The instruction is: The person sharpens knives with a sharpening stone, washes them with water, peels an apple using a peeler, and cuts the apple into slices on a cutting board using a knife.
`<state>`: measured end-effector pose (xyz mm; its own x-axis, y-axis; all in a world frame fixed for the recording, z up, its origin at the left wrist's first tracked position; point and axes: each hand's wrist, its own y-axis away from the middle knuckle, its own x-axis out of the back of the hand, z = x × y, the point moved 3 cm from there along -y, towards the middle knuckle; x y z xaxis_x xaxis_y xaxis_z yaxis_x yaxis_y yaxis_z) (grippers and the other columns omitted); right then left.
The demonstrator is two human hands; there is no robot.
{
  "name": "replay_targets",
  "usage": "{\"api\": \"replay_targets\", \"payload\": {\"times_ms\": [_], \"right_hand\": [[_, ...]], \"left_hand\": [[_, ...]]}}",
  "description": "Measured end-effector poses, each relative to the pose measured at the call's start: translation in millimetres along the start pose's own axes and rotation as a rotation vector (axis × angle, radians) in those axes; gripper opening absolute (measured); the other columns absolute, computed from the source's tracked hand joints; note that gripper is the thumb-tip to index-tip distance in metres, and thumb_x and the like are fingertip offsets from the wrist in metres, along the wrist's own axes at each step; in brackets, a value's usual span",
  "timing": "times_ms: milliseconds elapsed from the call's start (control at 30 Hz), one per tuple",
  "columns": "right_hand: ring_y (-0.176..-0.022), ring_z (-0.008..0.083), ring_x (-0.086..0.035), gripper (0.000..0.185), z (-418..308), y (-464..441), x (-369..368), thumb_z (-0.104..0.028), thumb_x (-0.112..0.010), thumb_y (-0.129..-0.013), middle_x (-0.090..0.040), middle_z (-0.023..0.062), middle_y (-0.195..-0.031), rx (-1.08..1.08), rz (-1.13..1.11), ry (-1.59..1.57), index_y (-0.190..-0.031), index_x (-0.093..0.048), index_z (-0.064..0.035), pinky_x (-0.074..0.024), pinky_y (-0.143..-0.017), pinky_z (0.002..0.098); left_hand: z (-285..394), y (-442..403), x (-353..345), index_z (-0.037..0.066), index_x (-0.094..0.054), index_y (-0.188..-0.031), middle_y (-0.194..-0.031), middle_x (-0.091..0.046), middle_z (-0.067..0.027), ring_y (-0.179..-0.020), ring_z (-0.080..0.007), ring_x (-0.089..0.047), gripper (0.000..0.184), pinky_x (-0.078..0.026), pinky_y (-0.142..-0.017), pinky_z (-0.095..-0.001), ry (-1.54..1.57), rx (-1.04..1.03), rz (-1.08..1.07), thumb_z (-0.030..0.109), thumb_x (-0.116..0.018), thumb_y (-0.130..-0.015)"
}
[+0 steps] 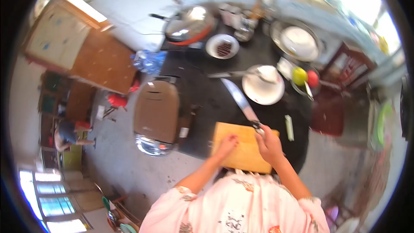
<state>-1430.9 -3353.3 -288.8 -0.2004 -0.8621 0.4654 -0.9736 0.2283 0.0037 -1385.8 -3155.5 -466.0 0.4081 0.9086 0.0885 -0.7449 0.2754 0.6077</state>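
Note:
My right hand (268, 143) is closed round the handle of a large kitchen knife (242, 101). The blade points away from me and to the left, past the far edge of a wooden cutting board (243, 146). Over the left part of that board is my left hand (227, 145), its fingers loosely bent and apart, with nothing visible in them. To the right of the board lies a pale green strip (289, 128), too blurred to name. Beyond the blade stands a white plate (263, 90) with a utensil lying across it.
On the dark table (202, 136) are a bowl of dark reddish pieces (222, 46), a red electric pan (189, 28), a metal basin (297, 41) and a bowl with green and red round items. A brown appliance (156, 112) stands left. A chair (330, 112) is right; another person (69, 135) bends far left.

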Motion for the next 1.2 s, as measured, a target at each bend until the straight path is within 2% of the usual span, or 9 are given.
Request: {"api": "replay_targets", "payload": {"times_ms": [67,167,267,333,467,600,767,967,1200], "right_hand": [[-0.066,0.0338,-0.06,0.029,11,3,25,-0.018,-0.057,-0.089,-0.062,0.0195,-0.076,-0.046,-0.068,0.037,-0.111,-0.052,0.0002,-0.0466,-0.061,0.0354],[-0.075,0.0387,-0.061,0.032,38,12,54,-0.023,-0.06,-0.085,-0.063,0.0205,-0.08,-0.1,-0.054,-0.033,-0.109,-0.054,-0.0029,-0.0477,-0.064,0.0419],[-0.067,0.0315,-0.062,0.03,52,18,82,-0.023,-0.063,-0.085,-0.063,0.018,-0.074,-0.118,-0.074,-0.047,-0.102,-0.056,0.0005,-0.0474,-0.06,0.0339],[-0.056,0.0139,-0.052,0.024,71,25,94,-0.018,-0.067,-0.081,-0.057,0.0095,-0.065,-0.146,-0.016,-0.191,-0.093,-0.057,0.0004,-0.0428,-0.054,0.0284],[-0.057,0.0098,-0.042,0.016,96,38,137,-0.013,-0.064,-0.082,-0.049,0.0044,-0.061,-0.246,0.049,-0.241,-0.085,-0.054,-0.0011,-0.0369,-0.052,0.0272],[-0.058,0.0192,-0.054,0.024,151,60,168,-0.013,-0.064,-0.08,-0.056,0.0127,-0.068,-0.268,0.274,-0.143,-0.099,-0.055,-0.0016,-0.0434,-0.057,0.0299],[-0.069,0.0042,-0.047,0.024,179,78,204,-0.01,-0.056,-0.089,-0.053,-0.0031,-0.079,-0.379,0.443,-0.383,-0.111,-0.053,0.0002,-0.0397,-0.061,0.0212],[-0.064,0.0039,-0.04,0.018,189,99,225,-0.012,-0.055,-0.091,-0.047,-0.0044,-0.076,-0.4,0.506,-0.246,-0.104,-0.055,-0.0003,-0.0349,-0.057,0.0185],[-0.062,0.0022,-0.037,0.022,180,111,212,-0.024,-0.05,-0.096,-0.043,-0.005,-0.072,-0.357,0.566,-0.515,-0.104,-0.052,-0.0039,-0.0319,-0.055,0.0175]], "left_hand": [[23,14,-10,0.002,-0.057,-0.106,-0.085,-0.062,-0.006,-0.073,-0.0116,-0.058,0.022,-0.048,-0.065,-0.0251,-0.072,-0.041,0.057,0.011,-0.054,-0.086],[30,8,-23,0.002,-0.057,-0.102,-0.084,-0.062,-0.0055,-0.072,-0.011,-0.058,0.017,-0.046,-0.064,-0.0235,-0.056,-0.047,0.082,0.01,-0.053,-0.088],[52,12,-43,0.001,-0.057,-0.1,-0.085,-0.061,-0.0048,-0.077,-0.0113,-0.059,0.014,-0.047,-0.066,-0.0233,-0.033,-0.08,0.086,0.006,-0.053,-0.087],[61,3,-57,0.001,-0.057,-0.099,-0.084,-0.06,-0.0042,-0.076,-0.0112,-0.059,0.013,-0.047,-0.067,-0.0227,-0.065,-0.134,0.092,0.006,-0.054,-0.087],[99,-19,-96,0.0,-0.057,-0.098,-0.081,-0.06,-0.0036,-0.074,-0.0101,-0.058,0.013,-0.046,-0.066,-0.0234,-0.148,-0.322,0.082,0.008,-0.057,-0.087],[197,-33,-157,0.002,-0.059,-0.102,-0.088,-0.064,-0.0128,-0.078,-0.028,-0.06,0.024,-0.047,-0.072,-0.0365,-0.586,-0.694,0.182,0.014,-0.064,-0.081],[263,-105,-241,0.001,-0.046,-0.125,-0.11,-0.057,-0.0175,-0.104,-0.0341,-0.052,0.06,-0.041,-0.089,-0.0425,-0.787,-1.14,0.227,0.016,-0.071,-0.072],[267,-147,-274,0.001,-0.043,-0.126,-0.116,-0.055,-0.0145,-0.113,-0.03,-0.048,0.082,-0.035,-0.094,-0.0437,-1.203,-1.086,0.406,0.031,-0.08,-0.06],[283,-120,-251,0.0,-0.048,-0.117,-0.109,-0.057,-0.0147,-0.104,-0.0268,-0.054,0.065,-0.04,-0.089,-0.0381,-0.748,-0.957,0.251,0.023,-0.075,-0.062]]}}
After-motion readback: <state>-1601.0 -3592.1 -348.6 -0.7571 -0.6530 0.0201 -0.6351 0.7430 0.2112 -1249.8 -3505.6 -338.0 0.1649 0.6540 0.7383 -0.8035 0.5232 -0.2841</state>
